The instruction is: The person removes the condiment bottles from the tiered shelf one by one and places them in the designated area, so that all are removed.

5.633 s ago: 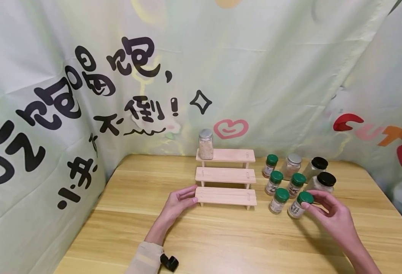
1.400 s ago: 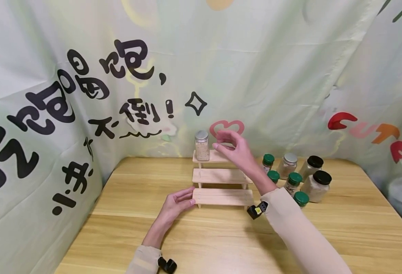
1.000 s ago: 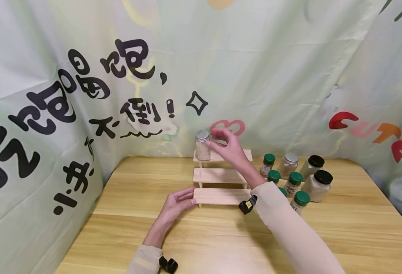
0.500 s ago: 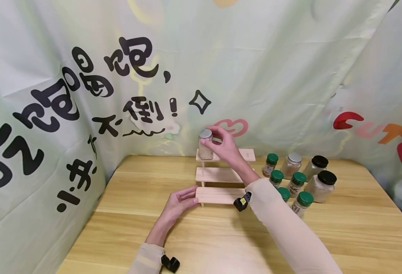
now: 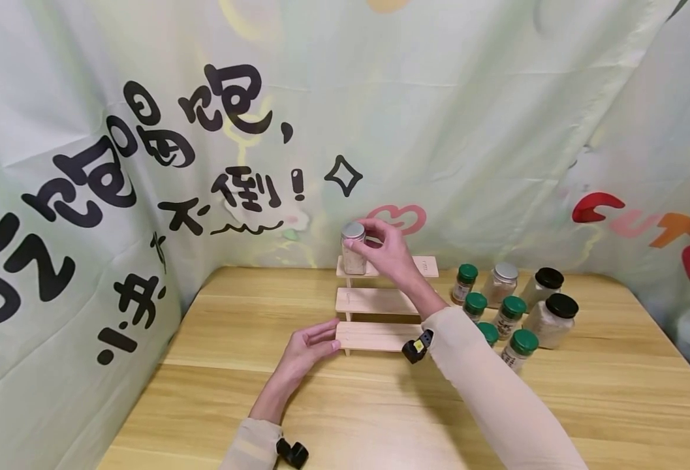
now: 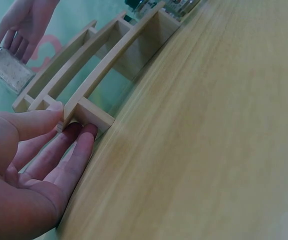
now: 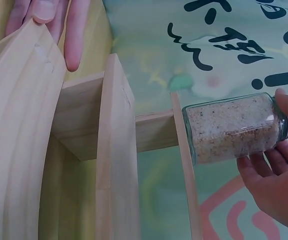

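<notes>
A three-step wooden shelf rack (image 5: pixel 374 300) stands on the table. On the left end of its top step is a glass jar (image 7: pixel 234 129) with a silver lid, holding pale, speckled grains. My right hand (image 5: pixel 388 251) grips this jar near its lid, thumb on one side and fingers on the other. The jar stands upright with its base at the step. At the bottom step's left end, my left hand (image 5: pixel 305 346) pinches the board, its thumb above and fingers below, as the left wrist view (image 6: pixel 38 165) confirms. My right forearm covers part of the lower steps.
Right of the rack stand several green-capped spice bottles (image 5: pixel 508 320), another silver-lidded jar (image 5: pixel 500 282) and two black-lidded jars (image 5: pixel 551 321). A printed curtain (image 5: pixel 468 130) hangs behind the wooden table (image 5: pixel 345 411). My right sleeve (image 5: pixel 497 391) partly hides two green-capped bottles.
My right hand has left a green-capped bottle at the right, crossed to the top step and taken hold of the silver-lidded jar. In the last half second, little differs. The left hand stays put.
</notes>
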The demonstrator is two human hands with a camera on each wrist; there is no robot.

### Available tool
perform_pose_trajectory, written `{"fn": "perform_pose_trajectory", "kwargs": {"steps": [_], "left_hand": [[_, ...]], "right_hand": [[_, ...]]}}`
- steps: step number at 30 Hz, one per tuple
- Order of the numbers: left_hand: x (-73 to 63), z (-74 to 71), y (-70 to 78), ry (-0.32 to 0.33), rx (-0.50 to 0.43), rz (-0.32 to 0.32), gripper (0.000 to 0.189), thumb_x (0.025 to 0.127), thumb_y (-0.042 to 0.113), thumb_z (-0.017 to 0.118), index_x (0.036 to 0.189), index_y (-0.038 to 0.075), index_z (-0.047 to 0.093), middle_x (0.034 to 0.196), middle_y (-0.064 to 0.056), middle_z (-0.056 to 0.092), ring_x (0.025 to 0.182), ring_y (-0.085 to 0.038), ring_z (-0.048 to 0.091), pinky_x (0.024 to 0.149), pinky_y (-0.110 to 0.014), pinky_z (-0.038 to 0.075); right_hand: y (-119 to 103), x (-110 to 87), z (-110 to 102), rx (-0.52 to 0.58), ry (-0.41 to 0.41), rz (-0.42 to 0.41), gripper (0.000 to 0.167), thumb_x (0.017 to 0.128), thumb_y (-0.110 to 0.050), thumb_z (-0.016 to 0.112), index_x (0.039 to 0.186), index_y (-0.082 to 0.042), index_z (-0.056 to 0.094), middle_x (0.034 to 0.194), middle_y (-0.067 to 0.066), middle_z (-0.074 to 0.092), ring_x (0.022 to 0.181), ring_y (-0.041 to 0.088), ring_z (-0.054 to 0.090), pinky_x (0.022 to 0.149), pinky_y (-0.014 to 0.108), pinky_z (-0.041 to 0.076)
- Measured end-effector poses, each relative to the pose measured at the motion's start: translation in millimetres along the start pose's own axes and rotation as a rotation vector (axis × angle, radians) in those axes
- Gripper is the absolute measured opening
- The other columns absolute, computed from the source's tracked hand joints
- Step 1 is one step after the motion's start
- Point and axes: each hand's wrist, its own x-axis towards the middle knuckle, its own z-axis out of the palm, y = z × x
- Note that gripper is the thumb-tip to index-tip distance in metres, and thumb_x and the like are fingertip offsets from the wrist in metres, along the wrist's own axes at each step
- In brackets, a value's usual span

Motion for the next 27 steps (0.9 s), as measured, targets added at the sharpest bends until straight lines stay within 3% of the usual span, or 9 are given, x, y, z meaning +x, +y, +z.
{"fn": "perform_pose_trajectory", "kwargs": {"steps": [9,20,27], "left_hand": [[1.0,-0.2,-0.5,-0.003,0.008,0.005,0.059,0.090,0.003,0.078,0.144,0.001,0.056,0.141,-0.023,0.060,0.122,-0.031,0.065,0.100,-0.035,0.058],[1.8,-1.5,-0.7,0.003,0.014,-0.001,0.059,0.089,0.003,0.078,0.144,0.001,0.056,0.140,-0.023,0.060,0.121,-0.032,0.065,0.099,-0.036,0.058],[2.3,-0.6,-1.4,-0.010,0.020,0.024,0.058,0.090,0.001,0.076,0.144,-0.004,0.054,0.139,-0.025,0.060,0.119,-0.032,0.066,0.098,-0.037,0.059]], "right_hand": [[1,-5.8,-5,-0.028,0.007,-0.023,0.044,0.089,-0.013,0.083,0.128,-0.001,0.066,0.119,0.015,0.068,0.115,0.026,0.065,0.104,0.035,0.056],[-9,-20.9,-16,-0.055,-0.001,-0.010,0.050,0.089,-0.024,0.084,0.130,-0.005,0.065,0.111,0.012,0.068,0.111,0.023,0.066,0.101,0.030,0.057],[-14,-35.9,-27,-0.044,0.003,-0.027,0.045,0.089,-0.021,0.083,0.129,-0.006,0.067,0.116,0.013,0.068,0.109,0.025,0.067,0.101,0.033,0.057]]}}
